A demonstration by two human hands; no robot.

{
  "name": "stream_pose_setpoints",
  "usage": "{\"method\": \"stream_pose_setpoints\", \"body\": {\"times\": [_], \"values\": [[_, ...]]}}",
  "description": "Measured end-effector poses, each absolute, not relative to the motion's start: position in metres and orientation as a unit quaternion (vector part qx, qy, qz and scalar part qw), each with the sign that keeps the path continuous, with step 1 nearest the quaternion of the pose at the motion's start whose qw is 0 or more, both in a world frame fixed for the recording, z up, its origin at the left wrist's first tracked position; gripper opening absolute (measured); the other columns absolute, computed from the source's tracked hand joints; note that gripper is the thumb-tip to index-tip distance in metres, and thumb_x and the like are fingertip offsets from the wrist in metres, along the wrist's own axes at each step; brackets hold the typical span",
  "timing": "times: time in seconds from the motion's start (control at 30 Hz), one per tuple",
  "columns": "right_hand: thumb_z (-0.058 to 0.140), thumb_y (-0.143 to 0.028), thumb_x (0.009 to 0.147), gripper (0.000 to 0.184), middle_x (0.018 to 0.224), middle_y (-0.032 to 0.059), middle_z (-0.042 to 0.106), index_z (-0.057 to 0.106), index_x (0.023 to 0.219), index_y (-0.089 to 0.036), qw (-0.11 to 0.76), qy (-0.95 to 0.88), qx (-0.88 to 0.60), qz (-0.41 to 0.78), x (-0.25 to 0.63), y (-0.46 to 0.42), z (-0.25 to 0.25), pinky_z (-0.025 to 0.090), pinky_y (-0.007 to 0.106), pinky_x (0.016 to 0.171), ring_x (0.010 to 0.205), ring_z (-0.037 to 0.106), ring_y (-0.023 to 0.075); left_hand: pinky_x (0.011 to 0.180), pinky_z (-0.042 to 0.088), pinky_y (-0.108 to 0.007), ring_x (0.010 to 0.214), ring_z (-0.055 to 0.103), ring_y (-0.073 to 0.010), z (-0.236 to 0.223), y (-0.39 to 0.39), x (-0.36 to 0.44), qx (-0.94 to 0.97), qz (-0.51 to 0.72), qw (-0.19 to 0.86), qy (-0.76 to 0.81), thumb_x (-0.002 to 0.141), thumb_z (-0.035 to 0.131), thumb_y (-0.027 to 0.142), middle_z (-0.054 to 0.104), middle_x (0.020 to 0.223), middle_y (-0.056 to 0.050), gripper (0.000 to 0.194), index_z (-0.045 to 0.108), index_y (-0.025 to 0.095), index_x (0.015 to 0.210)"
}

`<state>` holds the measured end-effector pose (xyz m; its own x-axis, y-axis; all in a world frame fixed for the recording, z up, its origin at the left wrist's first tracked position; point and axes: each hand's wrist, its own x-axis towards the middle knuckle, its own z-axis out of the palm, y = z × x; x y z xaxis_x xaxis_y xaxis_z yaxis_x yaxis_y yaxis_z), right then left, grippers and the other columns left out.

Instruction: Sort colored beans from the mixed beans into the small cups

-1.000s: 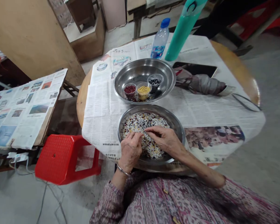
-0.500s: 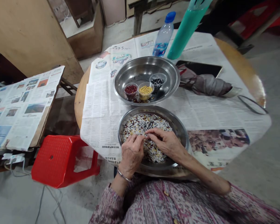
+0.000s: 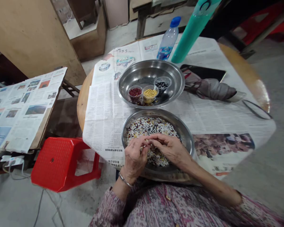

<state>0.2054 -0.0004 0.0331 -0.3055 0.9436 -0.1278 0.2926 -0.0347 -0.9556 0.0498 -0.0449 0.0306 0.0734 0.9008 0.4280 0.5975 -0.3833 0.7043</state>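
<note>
Mixed rice and beans (image 3: 155,124), white, black, yellow and dark red, lie directly beneath and just beyond the fingers, in the near steel basin (image 3: 190,137). The left hand (image 3: 135,159), a bangle (image 3: 125,179) at its wrist, and the right hand (image 3: 175,149) meet over the basin's near part. Their thumbs and forefingers are bent inward, tips close together; whether they are fully closed or pinch a grain, I cannot tell.

Beyond the fingers sits the far steel basin (image 3: 176,74), with a cup of red beans (image 3: 135,92), a cup of yellow beans (image 3: 150,93) and, farther off to the right, a cup of black beans (image 3: 161,85). Right of that basin lie a wrapped grey umbrella (image 3: 211,88) and a flat black device (image 3: 203,72). Farthest from the fingers stand a blue-capped bottle (image 3: 168,41) and a teal bottle (image 3: 191,33), on newspaper (image 3: 101,119).
</note>
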Motion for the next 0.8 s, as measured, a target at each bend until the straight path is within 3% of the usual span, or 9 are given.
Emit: {"method": "stream_pose_setpoints", "body": {"times": [0.23, 0.43, 0.63, 0.8], "values": [[0.073, -0.060, 0.069, 0.044, 0.085, 0.0054, 0.075, 0.075, 0.087, -0.020, 0.310, -0.474, -0.497, 0.657, 0.199, -0.005, 0.042, 0.050, 0.028, 0.066, 0.075, 0.065, 0.0185, 0.094, 0.055, -0.038, 0.085, 0.069, -0.0152, 0.028, -0.046, 0.050, 0.706, 0.477, 0.128, 0.507, 0.094, 0.059, 0.017, 0.072, 0.093, -0.003, 0.044, 0.044, 0.020, 0.135], [0.077, -0.057, 0.069, 0.038, 0.083, 0.0051, 0.075, 0.076, 0.084, -0.022, 0.325, -0.414, -0.481, 0.701, 0.199, -0.009, 0.042, 0.051, 0.027, 0.066, 0.073, 0.064, 0.0165, 0.092, 0.055, -0.039, 0.083, 0.070, -0.0165, 0.027, -0.045, 0.049, 0.711, 0.445, 0.137, 0.526, 0.095, 0.057, 0.022, 0.073, 0.092, -0.004, 0.036, 0.049, 0.019, 0.130], [0.075, -0.059, 0.070, 0.042, 0.074, 0.0044, 0.071, 0.072, 0.078, -0.019, 0.350, -0.456, -0.484, 0.660, 0.201, -0.006, 0.043, 0.051, 0.027, 0.063, 0.067, 0.062, 0.0157, 0.081, 0.056, -0.032, 0.087, 0.065, -0.0162, 0.028, -0.046, 0.048, 0.691, 0.454, 0.172, 0.536, 0.096, 0.055, 0.018, 0.071, 0.092, -0.004, 0.013, 0.062, 0.019, 0.107], [0.068, -0.057, 0.079, 0.037, 0.075, 0.0038, 0.070, 0.071, 0.080, -0.020, 0.396, -0.561, -0.511, 0.518, 0.212, 0.020, 0.056, 0.050, 0.029, 0.067, 0.071, 0.062, 0.0171, 0.079, 0.055, -0.030, 0.085, 0.063, -0.0154, 0.027, -0.046, 0.049, 0.686, 0.444, 0.187, 0.545, 0.096, 0.055, 0.018, 0.069, 0.090, -0.004, 0.011, 0.064, 0.019, 0.102]]}}
